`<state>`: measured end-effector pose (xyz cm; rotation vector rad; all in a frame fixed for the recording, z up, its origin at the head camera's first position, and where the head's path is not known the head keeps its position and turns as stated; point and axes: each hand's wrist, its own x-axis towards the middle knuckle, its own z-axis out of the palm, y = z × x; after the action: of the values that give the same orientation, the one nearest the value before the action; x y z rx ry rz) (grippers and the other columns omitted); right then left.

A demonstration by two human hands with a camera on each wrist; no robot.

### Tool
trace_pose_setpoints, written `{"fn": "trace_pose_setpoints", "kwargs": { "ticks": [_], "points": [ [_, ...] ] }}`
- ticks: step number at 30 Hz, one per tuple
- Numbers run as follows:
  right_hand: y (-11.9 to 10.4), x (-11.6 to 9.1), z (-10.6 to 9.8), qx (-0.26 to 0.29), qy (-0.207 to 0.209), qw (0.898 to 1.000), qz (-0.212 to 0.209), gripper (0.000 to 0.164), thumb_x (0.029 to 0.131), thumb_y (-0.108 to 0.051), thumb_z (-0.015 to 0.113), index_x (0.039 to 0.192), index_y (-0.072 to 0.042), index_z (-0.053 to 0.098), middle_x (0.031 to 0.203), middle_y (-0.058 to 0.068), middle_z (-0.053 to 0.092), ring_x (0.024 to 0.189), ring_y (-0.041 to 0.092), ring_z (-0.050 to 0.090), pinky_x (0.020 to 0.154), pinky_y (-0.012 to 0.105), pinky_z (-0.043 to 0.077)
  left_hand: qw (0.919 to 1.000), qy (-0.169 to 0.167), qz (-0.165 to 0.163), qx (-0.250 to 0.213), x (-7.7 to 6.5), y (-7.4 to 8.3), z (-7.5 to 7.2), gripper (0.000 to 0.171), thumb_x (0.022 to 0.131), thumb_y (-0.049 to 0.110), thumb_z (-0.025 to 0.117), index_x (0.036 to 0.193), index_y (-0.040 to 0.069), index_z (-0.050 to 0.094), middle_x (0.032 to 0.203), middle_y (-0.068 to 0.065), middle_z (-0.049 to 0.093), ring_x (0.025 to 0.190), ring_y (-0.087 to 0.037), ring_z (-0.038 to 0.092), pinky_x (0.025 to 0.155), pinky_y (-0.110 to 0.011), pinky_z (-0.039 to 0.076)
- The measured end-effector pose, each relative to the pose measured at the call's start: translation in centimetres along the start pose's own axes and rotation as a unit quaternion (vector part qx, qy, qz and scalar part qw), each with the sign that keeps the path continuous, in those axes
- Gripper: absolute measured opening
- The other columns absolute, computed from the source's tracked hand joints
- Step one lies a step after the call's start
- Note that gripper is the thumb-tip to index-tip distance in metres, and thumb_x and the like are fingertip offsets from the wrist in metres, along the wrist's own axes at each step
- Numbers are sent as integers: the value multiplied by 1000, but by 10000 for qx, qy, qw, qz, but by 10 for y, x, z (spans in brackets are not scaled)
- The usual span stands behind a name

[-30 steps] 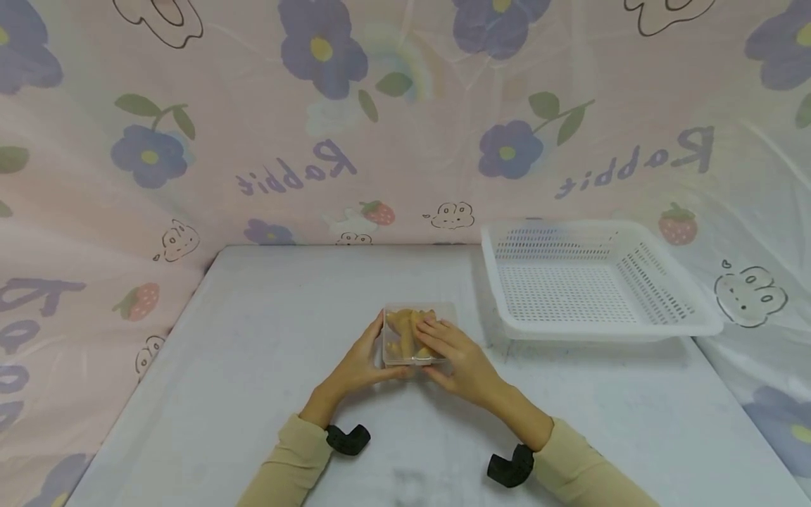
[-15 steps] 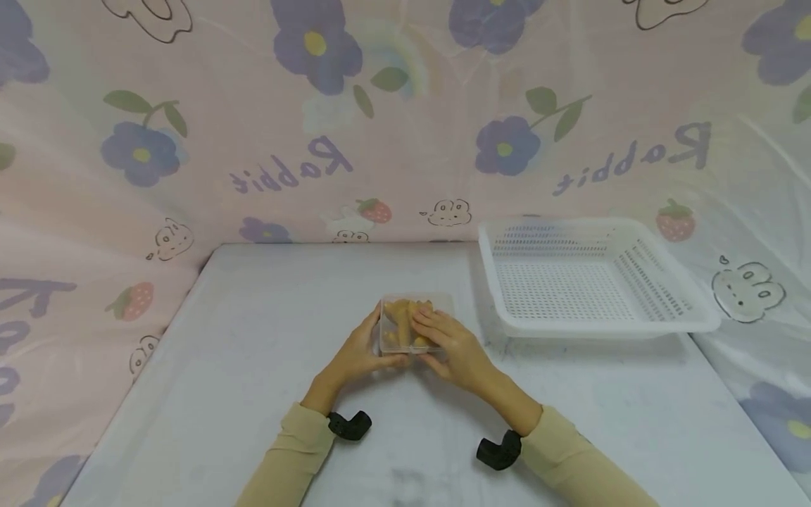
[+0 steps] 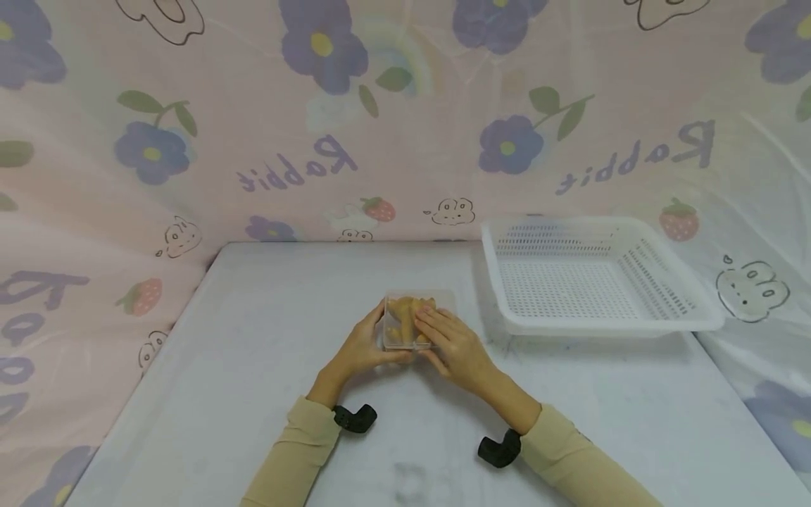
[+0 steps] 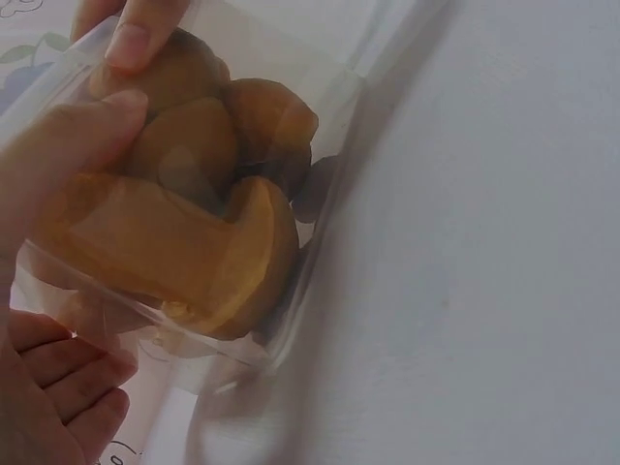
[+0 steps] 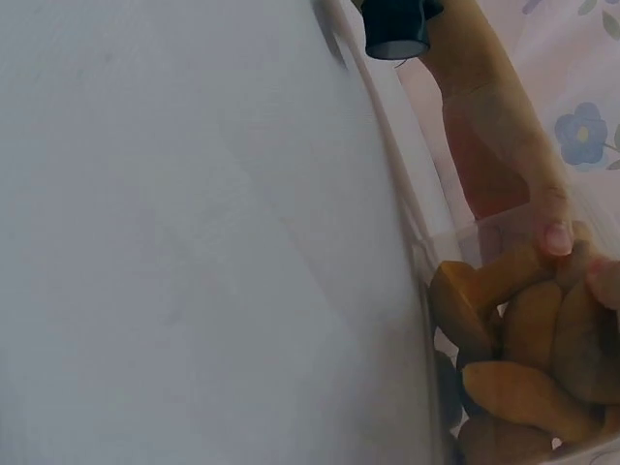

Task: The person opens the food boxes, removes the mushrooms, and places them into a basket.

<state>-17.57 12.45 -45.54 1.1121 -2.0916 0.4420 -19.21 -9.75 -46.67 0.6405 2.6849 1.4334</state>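
Note:
A clear plastic box (image 3: 398, 345) filled with yellowish-brown mushrooms (image 3: 403, 320) is between both hands in the middle of the head view. My left hand (image 3: 362, 346) grips its left side, thumb along the near wall. My right hand (image 3: 457, 352) holds the right part, fingers laid over the top and thumb at the near wall. Close up in the left wrist view, one mushroom (image 4: 174, 242) shows a thick stem and a rounded cap through the plastic. More mushrooms (image 5: 533, 334) crowd the box in the right wrist view. The right fingers cover part of the contents.
A white perforated plastic basket (image 3: 507, 320) stands at the back right of the white table (image 3: 285, 282). Behind the table hangs a printed curtain (image 3: 412, 127) with flowers and rabbits. Each wrist bears a black piece, such as the left one (image 3: 356, 419).
Both hands have shifted slightly away from the body with the box. Their hold on it looks the same, and the basket has stayed in place.

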Motion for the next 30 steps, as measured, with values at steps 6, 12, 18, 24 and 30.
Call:
{"fn": "trace_pose_setpoints", "kwargs": {
  "ticks": [6,12,18,24,30],
  "points": [
    [0,1,1,-71,89,9999,-76,43,92,-29,60,118,5,65,122,20,68,116,32,65,101,48,52,9999,36,51,-102,0,1,-1,114,68,31,88,154,6,17,157,-14,35,146,-34,32,120,-55,29],
    [2,3,0,-67,34,10000,-64,45,86,-27,68,117,5,65,122,20,67,115,33,65,100,47,52,9997,7,22,-250,1,3,-1,115,68,28,88,155,8,17,156,-14,37,145,-33,34,120,-54,29],
    [0,4,-6,169,-98,9997,127,59,69,-21,82,119,5,64,124,19,67,116,34,64,99,49,52,9997,-140,82,-197,1,2,1,117,69,31,87,155,6,13,160,-15,28,148,-34,27,121,-55,26],
    [4,13,-14,493,-242,9982,248,59,72,-21,83,121,4,63,125,19,66,116,35,63,100,47,53,9995,-258,114,-153,0,-3,-4,115,72,36,85,156,14,10,163,-8,21,151,-30,22,122,-53,24],
    [9,21,-26,706,71,9963,493,48,72,-11,81,114,6,66,119,20,67,112,35,64,93,45,57,9991,-366,-141,-152,-3,-4,-13,102,79,43,78,156,16,16,163,-9,21,151,-33,22,123,-56,22]
  ]
}}
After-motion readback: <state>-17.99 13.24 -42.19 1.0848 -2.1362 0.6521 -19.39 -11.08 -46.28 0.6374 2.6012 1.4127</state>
